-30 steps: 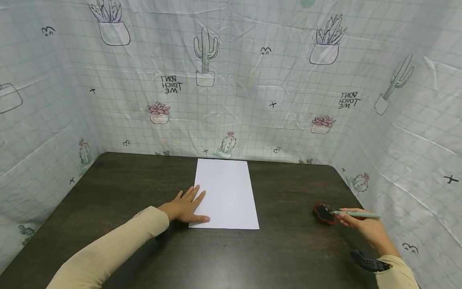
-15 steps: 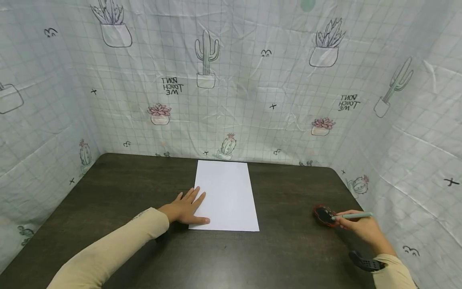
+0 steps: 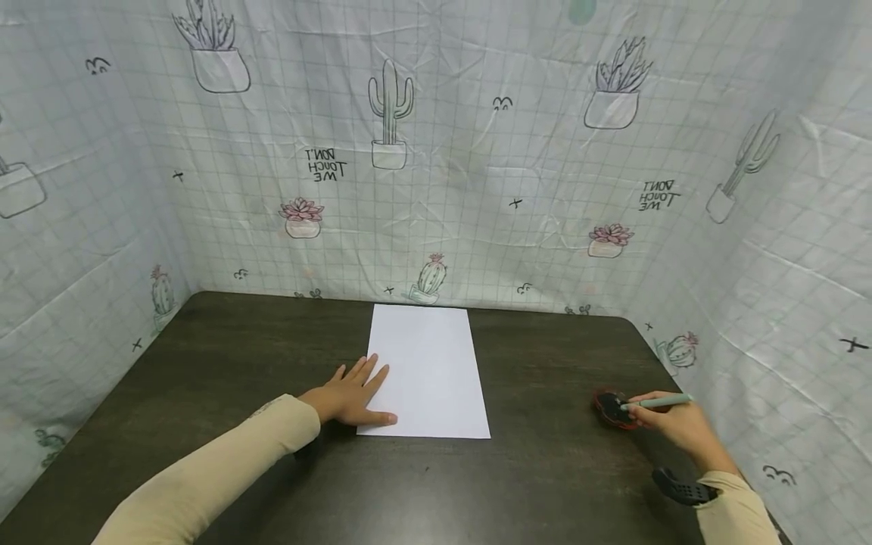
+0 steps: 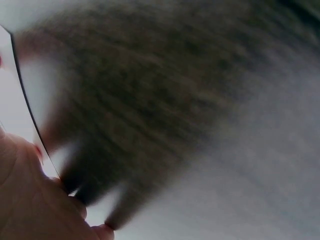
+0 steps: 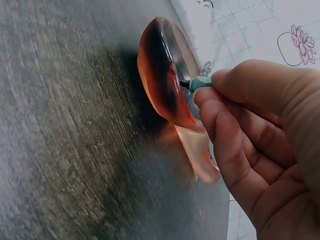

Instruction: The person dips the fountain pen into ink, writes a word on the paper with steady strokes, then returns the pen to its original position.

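A sheet of white paper (image 3: 432, 363) lies on the dark table, and my left hand (image 3: 346, 397) rests on its left edge with fingers spread and thumb near the lower corner. Off to the right, a small reddish translucent dish (image 5: 146, 75) holds black ink and has a pale tab-like handle (image 5: 195, 147). My right hand (image 3: 681, 428) pinches a mint-green brush (image 3: 664, 401) between thumb and fingers. Seen in the right wrist view, the brush's dark tip (image 5: 185, 84) reaches over the dish's rim, its end hidden. The other fingers curl beneath the brush.
A printed cactus curtain (image 3: 450, 166) hangs around the back and sides of the table (image 3: 531, 477). The dish sits close to the table's right edge. A dark band (image 3: 681, 488) is on my right wrist.
My right hand has shifted slightly left, bringing the brush tip further over the dish and swinging its back end left. The left hand and paper have stayed put.
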`<action>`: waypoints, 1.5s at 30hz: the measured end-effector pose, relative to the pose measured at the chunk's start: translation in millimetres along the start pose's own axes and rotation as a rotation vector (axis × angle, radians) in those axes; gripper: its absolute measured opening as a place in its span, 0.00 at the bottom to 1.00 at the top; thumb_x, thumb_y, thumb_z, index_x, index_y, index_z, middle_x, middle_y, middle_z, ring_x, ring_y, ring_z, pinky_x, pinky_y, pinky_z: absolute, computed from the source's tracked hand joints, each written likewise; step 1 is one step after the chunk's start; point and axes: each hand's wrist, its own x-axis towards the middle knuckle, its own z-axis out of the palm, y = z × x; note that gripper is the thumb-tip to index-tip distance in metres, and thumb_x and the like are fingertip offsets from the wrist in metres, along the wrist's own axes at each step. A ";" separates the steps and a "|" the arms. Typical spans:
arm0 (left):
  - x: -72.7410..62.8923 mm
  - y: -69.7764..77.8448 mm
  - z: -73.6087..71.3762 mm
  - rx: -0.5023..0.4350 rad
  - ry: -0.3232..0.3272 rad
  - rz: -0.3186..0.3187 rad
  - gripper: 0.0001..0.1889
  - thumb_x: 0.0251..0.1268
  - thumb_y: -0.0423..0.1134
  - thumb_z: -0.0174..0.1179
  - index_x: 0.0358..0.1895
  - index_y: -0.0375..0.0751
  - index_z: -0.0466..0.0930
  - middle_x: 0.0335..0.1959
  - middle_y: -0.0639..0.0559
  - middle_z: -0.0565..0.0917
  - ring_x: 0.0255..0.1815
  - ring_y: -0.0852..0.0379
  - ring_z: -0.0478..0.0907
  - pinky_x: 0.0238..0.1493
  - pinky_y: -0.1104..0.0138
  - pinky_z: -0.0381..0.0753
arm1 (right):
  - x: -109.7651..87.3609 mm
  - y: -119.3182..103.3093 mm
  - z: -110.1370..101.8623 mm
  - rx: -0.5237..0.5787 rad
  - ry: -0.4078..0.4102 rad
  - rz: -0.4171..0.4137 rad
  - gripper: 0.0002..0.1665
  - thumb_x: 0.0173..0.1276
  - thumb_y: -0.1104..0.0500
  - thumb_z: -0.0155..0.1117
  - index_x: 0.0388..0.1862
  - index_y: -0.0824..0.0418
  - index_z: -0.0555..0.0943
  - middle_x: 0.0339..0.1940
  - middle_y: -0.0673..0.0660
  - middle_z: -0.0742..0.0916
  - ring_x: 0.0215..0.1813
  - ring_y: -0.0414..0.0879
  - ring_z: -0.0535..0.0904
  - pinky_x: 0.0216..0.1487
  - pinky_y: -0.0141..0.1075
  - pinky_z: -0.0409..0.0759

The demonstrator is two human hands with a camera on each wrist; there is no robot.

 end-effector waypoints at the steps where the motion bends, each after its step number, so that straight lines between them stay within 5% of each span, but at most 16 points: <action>1: 0.2 -0.7 0.6 -0.005 -0.001 0.001 0.51 0.61 0.71 0.49 0.78 0.44 0.42 0.78 0.40 0.38 0.78 0.42 0.36 0.72 0.41 0.38 | -0.5 0.7 0.0 -0.003 0.003 -0.005 0.16 0.63 0.59 0.69 0.42 0.72 0.84 0.25 0.55 0.88 0.26 0.37 0.81 0.27 0.33 0.79; 10: 1.5 -3.7 3.6 -0.001 -0.015 0.005 0.53 0.59 0.75 0.45 0.78 0.46 0.39 0.78 0.41 0.35 0.78 0.43 0.33 0.72 0.41 0.36 | -4.2 10.5 -4.8 0.071 -0.004 0.016 0.16 0.63 0.60 0.69 0.40 0.73 0.84 0.24 0.51 0.88 0.26 0.39 0.84 0.28 0.34 0.81; 32: -0.7 -1.7 1.5 0.008 -0.001 0.003 0.50 0.62 0.71 0.48 0.78 0.45 0.41 0.78 0.40 0.37 0.78 0.42 0.36 0.71 0.41 0.39 | -6.3 -7.4 3.9 -0.086 -0.044 0.040 0.19 0.64 0.52 0.68 0.45 0.65 0.85 0.26 0.52 0.87 0.27 0.38 0.81 0.28 0.33 0.77; 45: 2.2 -3.3 2.4 0.022 0.000 0.003 0.51 0.61 0.73 0.47 0.78 0.46 0.40 0.78 0.41 0.36 0.78 0.42 0.36 0.71 0.41 0.39 | -1.7 -5.3 4.3 -0.159 0.002 0.110 0.21 0.65 0.47 0.67 0.46 0.62 0.86 0.31 0.55 0.89 0.30 0.36 0.80 0.31 0.35 0.76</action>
